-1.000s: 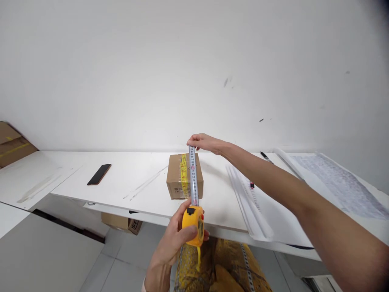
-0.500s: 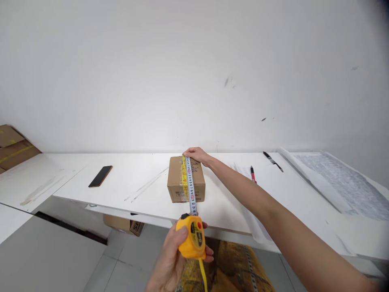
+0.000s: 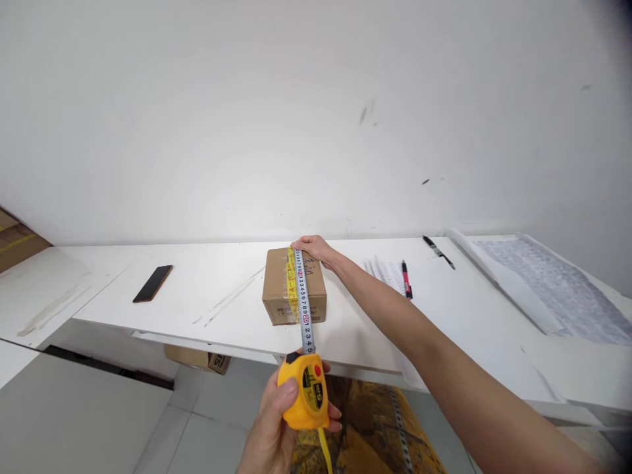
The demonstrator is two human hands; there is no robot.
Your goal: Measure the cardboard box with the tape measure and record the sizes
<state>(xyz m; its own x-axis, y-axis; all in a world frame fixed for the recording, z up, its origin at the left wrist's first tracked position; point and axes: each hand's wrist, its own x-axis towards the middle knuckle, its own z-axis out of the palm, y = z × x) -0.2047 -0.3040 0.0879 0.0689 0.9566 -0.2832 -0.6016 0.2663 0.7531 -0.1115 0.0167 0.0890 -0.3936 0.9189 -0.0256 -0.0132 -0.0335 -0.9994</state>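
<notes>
My left hand [image 3: 276,411] is wrapped round a yellow tape measure [image 3: 302,390] with a red button, held in front of the desk's edge. Its metal blade runs away from me over the top of a small cardboard box [image 3: 279,280], which has yellow tape and handwriting on it. At the box's far edge, my right hand [image 3: 315,247] pinches the blade's end against the box. The blade's tip is hidden under those fingers. A yellow strap hangs from the bottom of the case.
The box rests on a white desk [image 3: 232,263] against a wall. Left lies a black phone [image 3: 153,284]. Right are a red-and-black pen [image 3: 406,279], a black pen [image 3: 438,252] and printed sheets [image 3: 548,276]. Another carton [image 3: 195,357] sits below the desk.
The view has shifted, so the box and desk appear slightly left and higher. Both hands keep their hold, and the blade stays stretched over the box.
</notes>
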